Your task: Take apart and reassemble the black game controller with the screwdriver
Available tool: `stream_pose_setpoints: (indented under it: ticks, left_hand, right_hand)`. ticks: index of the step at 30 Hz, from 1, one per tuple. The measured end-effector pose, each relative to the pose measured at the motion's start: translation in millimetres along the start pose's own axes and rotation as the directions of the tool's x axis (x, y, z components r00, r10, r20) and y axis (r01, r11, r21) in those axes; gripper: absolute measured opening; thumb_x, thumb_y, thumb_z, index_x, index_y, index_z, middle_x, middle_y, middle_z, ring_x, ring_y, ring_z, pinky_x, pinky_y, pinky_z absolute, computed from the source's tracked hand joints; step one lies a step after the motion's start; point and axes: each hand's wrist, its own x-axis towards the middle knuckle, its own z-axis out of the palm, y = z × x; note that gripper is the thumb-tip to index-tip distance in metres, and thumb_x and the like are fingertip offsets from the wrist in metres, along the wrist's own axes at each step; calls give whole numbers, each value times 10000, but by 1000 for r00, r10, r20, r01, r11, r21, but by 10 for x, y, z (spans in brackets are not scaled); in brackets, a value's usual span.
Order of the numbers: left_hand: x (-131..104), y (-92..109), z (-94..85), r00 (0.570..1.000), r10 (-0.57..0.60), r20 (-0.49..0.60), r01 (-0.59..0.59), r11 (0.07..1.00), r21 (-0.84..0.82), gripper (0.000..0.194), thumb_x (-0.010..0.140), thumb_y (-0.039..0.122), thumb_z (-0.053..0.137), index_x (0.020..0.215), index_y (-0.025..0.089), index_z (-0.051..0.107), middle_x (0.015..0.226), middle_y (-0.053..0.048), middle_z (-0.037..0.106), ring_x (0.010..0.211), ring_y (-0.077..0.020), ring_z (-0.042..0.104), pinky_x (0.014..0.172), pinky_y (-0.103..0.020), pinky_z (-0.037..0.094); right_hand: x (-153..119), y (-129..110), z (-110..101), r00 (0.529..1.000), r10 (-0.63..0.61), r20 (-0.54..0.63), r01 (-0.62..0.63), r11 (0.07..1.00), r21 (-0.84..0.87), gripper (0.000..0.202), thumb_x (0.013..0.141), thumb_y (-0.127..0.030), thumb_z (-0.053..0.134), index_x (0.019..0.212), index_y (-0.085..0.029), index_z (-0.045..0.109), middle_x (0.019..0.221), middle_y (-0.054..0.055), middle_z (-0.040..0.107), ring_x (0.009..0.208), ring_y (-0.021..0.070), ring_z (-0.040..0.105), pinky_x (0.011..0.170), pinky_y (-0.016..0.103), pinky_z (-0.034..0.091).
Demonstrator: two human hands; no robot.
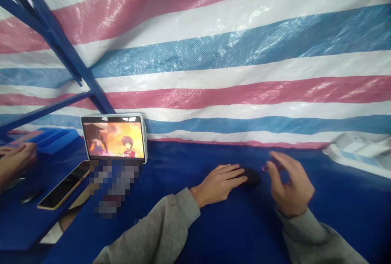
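Note:
My left hand [220, 183] lies palm down over the blue tabletop, its fingers stretched out and nearly together. Its fingertips touch or overlap a black rounded object [252, 177], which looks like a computer mouse; its far side is dim and blurred. To the right of it, my right hand [291, 186] is raised a little with thumb and fingers curled towards each other. A small dark thing with a reddish-purple glint [264, 168] shows at the fingertips. Most of it is hidden behind the fingers, and I cannot make out what it is.
A phone or tablet [114, 137] playing a cartoon stands against the striped tarp [244, 93]. Another phone [65, 184] lies to the left, near a blue divided tray [56, 139] and another person's hand [18, 160]. White packaging [357, 154] sits at the far right.

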Motion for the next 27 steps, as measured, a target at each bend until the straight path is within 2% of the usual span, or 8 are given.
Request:
stream_pose_setpoints:
  ticks: [3, 7, 9, 14, 18, 22, 24, 27]
  left_hand:
    - [-3, 0, -1, 1000, 2, 2, -2, 1000, 7, 348, 1027, 170, 432, 1349, 197, 562, 1422, -36, 579, 1421, -158, 420, 1138, -318, 384]
    - [-7, -1, 3, 1000, -6, 12, 6, 1000, 5, 348, 1028, 168, 428, 1347, 198, 564, 1424, -40, 576, 1420, -158, 422, 1149, -322, 372]
    - [-6, -4, 5, 1000, -7, 9, 7, 1000, -1, 346, 1027, 168, 427, 1341, 196, 570, 1426, -43, 574, 1418, -165, 426, 1149, -329, 373]
    - [-2, -9, 13, 1000, -3, 12, 3, 1000, -6, 343, 1029, 179, 434, 1346, 196, 564, 1427, -40, 574, 1424, -163, 417, 1145, -328, 380]
    - [1, -1, 9, 1000, -15, 18, 15, 1000, -8, 337, 1041, 204, 419, 1344, 197, 567, 1424, -51, 575, 1421, -167, 422, 1147, -340, 380]
    - [12, 10, -11, 1000, -19, 3, 19, 999, -28, 336, 1047, 210, 399, 1330, 192, 580, 1415, -51, 584, 1408, -175, 442, 1134, -340, 394]
    - [15, 11, -18, 1000, -27, 3, 27, 999, -32, 336, 1048, 214, 398, 1330, 191, 579, 1419, -45, 580, 1408, -175, 442, 1134, -338, 393]
    - [14, 6, -14, 1000, -23, 7, 24, 999, -26, 332, 1048, 220, 406, 1330, 189, 579, 1421, -42, 579, 1410, -172, 438, 1136, -335, 388]
  right_hand:
    - [-14, 22, 4, 1000, 9, -6, -9, 1000, 5, 304, 843, -136, 682, 1145, -170, 686, 1010, 105, 729, 809, 196, 695, 733, 319, 556]
    - [-30, 45, 2, 1000, 10, 30, -13, 996, 83, 337, 892, -83, 571, 1203, -174, 665, 1028, 104, 740, 935, 225, 709, 844, 364, 564]
    - [-22, 37, 0, 999, 5, 36, -9, 995, 97, 356, 889, -64, 560, 1213, -175, 660, 1019, 99, 746, 934, 222, 715, 856, 366, 564]
    - [0, 7, -2, 1000, 0, 16, -1, 997, 72, 270, 859, -108, 644, 1115, -182, 686, 961, 84, 748, 846, 207, 709, 753, 333, 559]
    - [-25, 12, 2, 994, 99, 44, -103, 991, 84, 205, 869, -181, 660, 1072, -185, 683, 908, 67, 750, 685, 163, 666, 638, 306, 524]
    - [-72, 39, 17, 965, 255, 60, -260, 962, 87, 151, 861, -283, 684, 964, -172, 689, 841, 69, 747, 575, 148, 601, 620, 337, 525]
    - [-93, 51, 22, 963, 261, 64, -267, 957, 109, 164, 862, -295, 684, 965, -168, 685, 859, 77, 752, 617, 165, 637, 664, 357, 546]
    - [-116, 54, 20, 980, 198, 18, -198, 975, 99, 218, 890, -252, 644, 1090, -170, 674, 981, 90, 763, 842, 212, 715, 808, 383, 564]
